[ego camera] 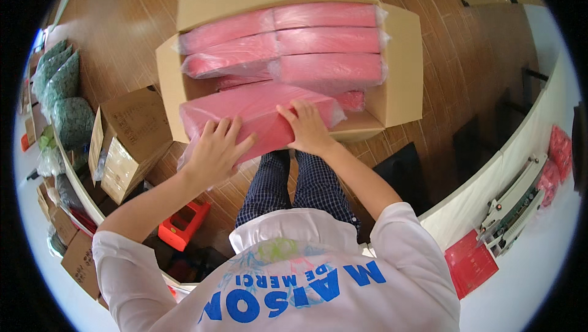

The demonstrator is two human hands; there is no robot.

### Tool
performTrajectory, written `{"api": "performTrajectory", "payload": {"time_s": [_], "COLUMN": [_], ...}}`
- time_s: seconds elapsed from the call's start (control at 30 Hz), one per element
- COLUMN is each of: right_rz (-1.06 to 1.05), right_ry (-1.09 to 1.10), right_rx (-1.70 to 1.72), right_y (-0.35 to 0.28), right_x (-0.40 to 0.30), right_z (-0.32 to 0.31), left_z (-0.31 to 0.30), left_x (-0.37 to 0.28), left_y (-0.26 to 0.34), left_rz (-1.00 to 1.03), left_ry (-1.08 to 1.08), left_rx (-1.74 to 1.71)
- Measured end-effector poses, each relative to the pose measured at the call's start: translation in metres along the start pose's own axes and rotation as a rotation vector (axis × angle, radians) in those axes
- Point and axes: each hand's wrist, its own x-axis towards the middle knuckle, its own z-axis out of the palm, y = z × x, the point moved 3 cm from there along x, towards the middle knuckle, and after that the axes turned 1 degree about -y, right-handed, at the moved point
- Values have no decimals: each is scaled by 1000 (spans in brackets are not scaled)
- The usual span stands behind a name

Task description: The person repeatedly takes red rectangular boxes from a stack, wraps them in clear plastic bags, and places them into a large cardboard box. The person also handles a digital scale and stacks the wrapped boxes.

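A large pink package in clear plastic wrap lies across the near side of an open cardboard carton, tilted so that its front face shows. My left hand grips its near left part, fingers on top. On its right part, my right hand has the fingers over the upper edge and the thumb against the front. Behind it, similar wrapped pink packages stand in rows inside the carton. Part of another pink package shows underneath, mostly hidden.
Left of the carton stands a smaller cardboard box, with an orange-red plastic object nearer me. Green bagged bundles line the far left. A white table at right bears a long bar-shaped device and a flat red item.
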Motion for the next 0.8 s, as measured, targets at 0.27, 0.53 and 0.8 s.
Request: {"api": "performTrajectory", "payload": {"time_s": [0.27, 0.53, 0.8], "right_rz": [112, 114, 79], "right_ry": [-152, -323, -204], "right_rx": [-123, -324, -545], "right_y": [155, 234, 272], "right_x": [-63, -54, -63], "right_z": [-14, 34, 67], "left_z": [88, 213, 281], "left_x": [162, 247, 285], "left_y": [31, 20, 26], "left_rz": [74, -14, -82], "left_ry": [85, 33, 68], "left_rx": [-220, -267, -138]}}
